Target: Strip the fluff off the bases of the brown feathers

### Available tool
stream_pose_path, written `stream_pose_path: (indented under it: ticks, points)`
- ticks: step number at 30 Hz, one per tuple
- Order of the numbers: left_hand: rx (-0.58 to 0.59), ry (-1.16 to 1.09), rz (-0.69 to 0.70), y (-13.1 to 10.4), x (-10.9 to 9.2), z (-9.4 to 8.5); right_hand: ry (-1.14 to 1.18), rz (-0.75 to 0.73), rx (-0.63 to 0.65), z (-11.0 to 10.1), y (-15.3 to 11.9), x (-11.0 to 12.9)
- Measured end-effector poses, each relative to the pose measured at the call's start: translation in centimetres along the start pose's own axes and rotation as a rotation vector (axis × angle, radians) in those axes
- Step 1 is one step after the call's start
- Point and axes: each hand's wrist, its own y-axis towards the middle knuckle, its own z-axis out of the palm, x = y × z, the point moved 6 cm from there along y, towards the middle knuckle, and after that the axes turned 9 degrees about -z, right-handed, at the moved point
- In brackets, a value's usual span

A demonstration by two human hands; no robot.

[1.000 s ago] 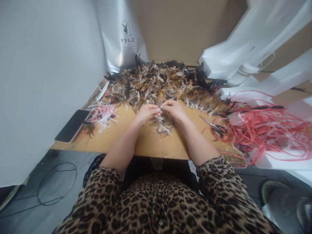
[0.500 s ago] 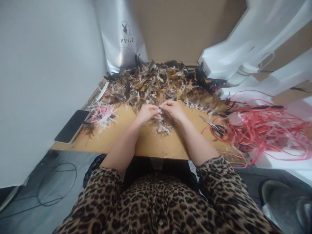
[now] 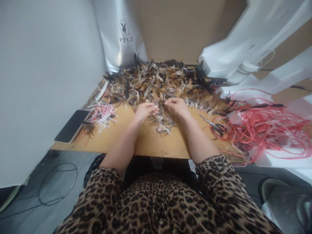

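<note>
My left hand is closed in a pinch at the near edge of a heap of brown, black and white feathers. What its fingertips hold is too small to make out. A short distance to its right, my right hand also has thumb and forefinger pressed together, over the feathers. Whatever sits in that pinch, if anything, blends into the heap. Below and between both hands lies a small clump of pale feather bits on the tan tabletop.
On the left are a phone and a pile of pink and white strips. Black-handled scissors lie on the right beside tangled red plastic string. Behind the heap stands a silver bag; a cardboard panel rises at the back.
My hands were together, fingertips nearly touching, and are now a little apart. The right hand has moved slightly right and away from me; the left has shifted slightly left.
</note>
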Motion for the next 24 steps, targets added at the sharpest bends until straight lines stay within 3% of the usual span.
stream_pose_path:
  ticks: [3, 7, 11, 18, 24]
  points:
    - [-0.001, -0.043, -0.011, 0.0, -0.1, -0.2, -0.205, -0.025, 0.014, -0.5, 0.2, -0.8]
    - [0.002, -0.053, -0.018, 0.0, 0.0, -0.2, -0.389, -0.043, 0.083, 0.4, 0.1, -1.5]
    - [-0.007, -0.043, -0.019, 0.0, 0.1, -0.3, -0.468, -0.07, 0.094, 0.9, 0.1, -1.4]
    - [0.027, -0.055, -0.045, -0.1, 0.3, 0.0, 0.052, -0.007, -0.079, 0.8, -0.2, 0.1]
    - [0.09, -0.077, -0.08, -0.2, 0.4, 0.3, 0.185, 0.006, -0.079, 2.1, -0.7, 0.7]
